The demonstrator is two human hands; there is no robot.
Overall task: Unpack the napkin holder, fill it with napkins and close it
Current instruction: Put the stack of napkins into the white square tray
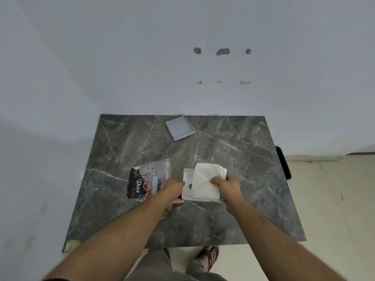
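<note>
A white square napkin holder [187, 180] lies on the dark marble table [233, 199], its inside facing up with a round hole in its floor. My left hand [174, 190] grips its left edge. My right hand [226, 186] pinches a stack of white napkins [205, 179] that lies tilted over the holder's right half, partly outside its rim. The holder's other half, a shallow grey-white square tray [180, 127], rests apart near the table's far edge.
A clear plastic napkin wrapper [148, 182] with a black "Dove" label lies just left of my left hand. A black object [283, 163] hangs off the table's right edge. Walls stand behind and to the left.
</note>
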